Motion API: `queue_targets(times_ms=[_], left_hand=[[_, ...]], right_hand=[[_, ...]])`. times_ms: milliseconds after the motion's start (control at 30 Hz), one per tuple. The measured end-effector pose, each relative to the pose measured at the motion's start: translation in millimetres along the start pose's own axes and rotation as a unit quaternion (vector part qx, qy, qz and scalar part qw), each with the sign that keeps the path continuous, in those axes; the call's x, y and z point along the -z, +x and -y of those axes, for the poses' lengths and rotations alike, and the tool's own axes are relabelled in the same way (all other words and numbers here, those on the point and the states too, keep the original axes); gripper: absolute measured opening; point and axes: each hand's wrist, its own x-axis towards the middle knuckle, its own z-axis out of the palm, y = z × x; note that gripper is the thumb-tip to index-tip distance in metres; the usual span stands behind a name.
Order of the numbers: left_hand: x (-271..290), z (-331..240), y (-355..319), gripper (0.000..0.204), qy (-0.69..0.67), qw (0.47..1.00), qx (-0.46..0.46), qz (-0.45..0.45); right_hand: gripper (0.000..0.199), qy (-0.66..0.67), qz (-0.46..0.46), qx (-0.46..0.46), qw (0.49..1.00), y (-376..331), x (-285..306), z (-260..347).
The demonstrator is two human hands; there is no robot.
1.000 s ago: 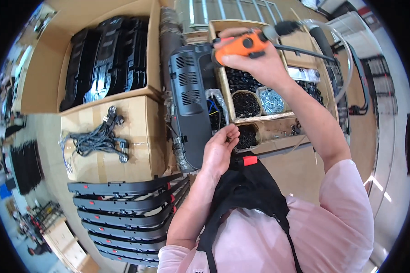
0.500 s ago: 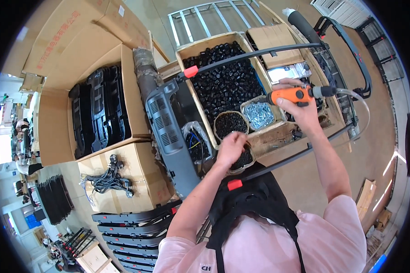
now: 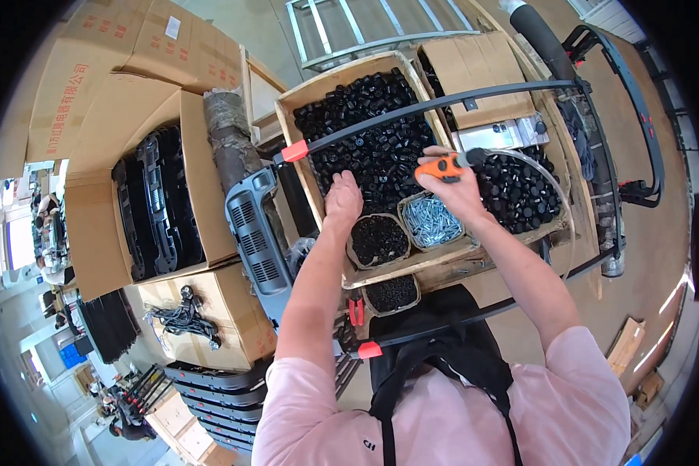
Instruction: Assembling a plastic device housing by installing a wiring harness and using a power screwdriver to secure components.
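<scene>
My left hand (image 3: pixel 343 199) is over the left side of a wooden crate (image 3: pixel 301 167) full of black plastic caps (image 3: pixel 377 132). Its fingers are drawn together, and what they hold, if anything, is hidden. My right hand (image 3: pixel 464 199) grips an orange air screwdriver (image 3: pixel 440 168), its clear hose curving away to the right. Below the hands are a tub of small black screws (image 3: pixel 379 241) and a tub of silver screws (image 3: pixel 432 220). A dark frame (image 3: pixel 443 99) with red corner pieces spans the crate, joined to a grey vented panel (image 3: pixel 260 245) at left.
An open carton (image 3: pixel 99 233) of black plastic parts stands at left, above a closed carton (image 3: pixel 229 303) carrying coiled cables (image 3: pixel 186 318). Stacked dark frames (image 3: pixel 217 396) lie at lower left. Another tub of black screws (image 3: pixel 392 294) sits near my lap. More black caps (image 3: pixel 516 186) lie at right.
My left hand has left the near tub of small black parts and moved up-left to the caps. My right hand has brought the air screwdriver left. The view has shifted.
</scene>
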Motion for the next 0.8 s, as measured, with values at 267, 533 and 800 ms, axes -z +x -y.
queue_targets(times_ms=[267,533,800], left_hand=[[-4.7,-14.9,-29.5,0.048,0.092,0.983,-0.017,0.158],[19.2,-2.8,-44.5,0.043,-0.021,0.995,0.041,0.092],[55.4,-27.3,-132.7,0.034,-0.661,0.717,0.197,0.101]], right_hand=[[0.04,-0.166,-0.033,-0.053,0.984,65.8,-18.1,-77.6],[0.035,-0.659,0.292,0.135,0.679,-17.4,0.4,-86.9],[0.022,-0.601,0.331,0.171,0.707,-15.1,10.3,-94.1]])
